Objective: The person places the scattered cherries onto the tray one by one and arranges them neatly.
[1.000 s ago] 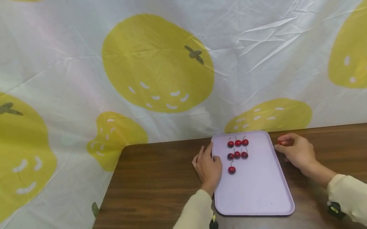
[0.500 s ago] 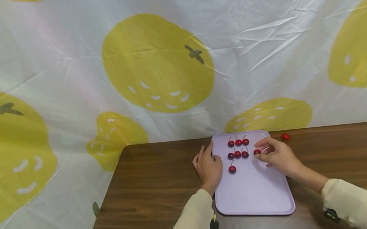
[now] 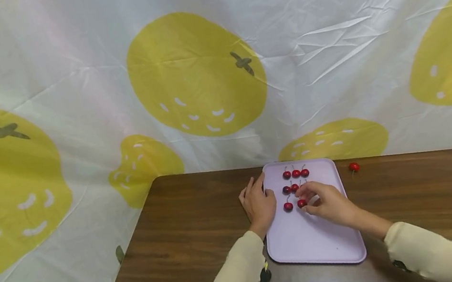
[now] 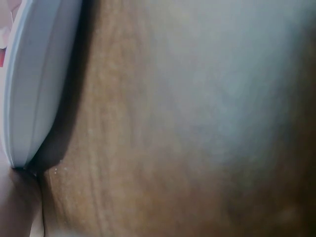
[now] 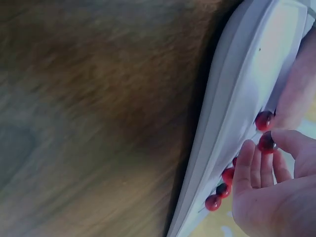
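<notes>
A pale lilac tray lies on the table with red stemmed cherries on it. My left hand rests on the tray's left rim, thumb over the inner side and fingers along the outside. Between right thumb and fingers I pinch a cherry, low over the tray; my right hand reaches in from the right. Just left of it sits a single cherry. Beyond are a far row of three cherries and a middle row of cherries, partly covered by my right fingers. The right wrist view shows the pinched cherry close up.
Another cherry lies on the brown wooden table, right of the tray's far corner. A white curtain with yellow fruit prints hangs behind the table's back edge.
My right hand has carried a cherry from the table right of the tray, leftward over it, to beside the single near cherry. The left hand stays on the rim.
</notes>
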### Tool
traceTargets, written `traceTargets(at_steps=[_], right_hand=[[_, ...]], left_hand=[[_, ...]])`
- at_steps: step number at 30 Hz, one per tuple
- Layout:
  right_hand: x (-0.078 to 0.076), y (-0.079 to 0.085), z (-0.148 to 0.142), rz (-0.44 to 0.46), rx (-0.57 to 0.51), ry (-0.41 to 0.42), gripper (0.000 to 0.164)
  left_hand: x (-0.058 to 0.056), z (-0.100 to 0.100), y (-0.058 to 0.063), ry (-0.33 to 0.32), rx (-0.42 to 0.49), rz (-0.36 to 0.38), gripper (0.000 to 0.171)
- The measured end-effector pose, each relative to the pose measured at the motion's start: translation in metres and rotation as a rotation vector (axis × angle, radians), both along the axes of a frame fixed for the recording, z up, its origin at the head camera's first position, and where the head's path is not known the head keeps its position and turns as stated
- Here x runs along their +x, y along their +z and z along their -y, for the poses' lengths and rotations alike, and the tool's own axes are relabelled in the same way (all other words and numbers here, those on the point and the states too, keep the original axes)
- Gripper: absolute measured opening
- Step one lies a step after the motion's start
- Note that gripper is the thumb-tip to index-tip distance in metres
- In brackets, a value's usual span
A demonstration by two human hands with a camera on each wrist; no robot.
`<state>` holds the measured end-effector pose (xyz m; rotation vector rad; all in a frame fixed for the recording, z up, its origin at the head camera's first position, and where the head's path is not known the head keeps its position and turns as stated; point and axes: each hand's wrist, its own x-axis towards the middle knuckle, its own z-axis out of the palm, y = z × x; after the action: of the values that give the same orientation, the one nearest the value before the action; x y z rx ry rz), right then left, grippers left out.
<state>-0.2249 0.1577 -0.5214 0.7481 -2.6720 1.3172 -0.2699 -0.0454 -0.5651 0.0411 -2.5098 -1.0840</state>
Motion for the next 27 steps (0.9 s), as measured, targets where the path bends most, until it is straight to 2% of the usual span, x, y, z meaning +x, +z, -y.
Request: traceTargets(at_steps=[13, 27], right_hand=[[-0.002, -0.005, 0.008, -0.025, 0.058, -0.038, 0.032], [-0.006, -0.008, 0.012, -0.025, 0.075, -0.012, 0.031]], left_hand=[[-0.002, -0.001, 0.001, -0.006, -0.010, 0.002, 0.045], [0.001, -0.001, 0.001, 0.002, 0.009, 0.004, 0.046]])
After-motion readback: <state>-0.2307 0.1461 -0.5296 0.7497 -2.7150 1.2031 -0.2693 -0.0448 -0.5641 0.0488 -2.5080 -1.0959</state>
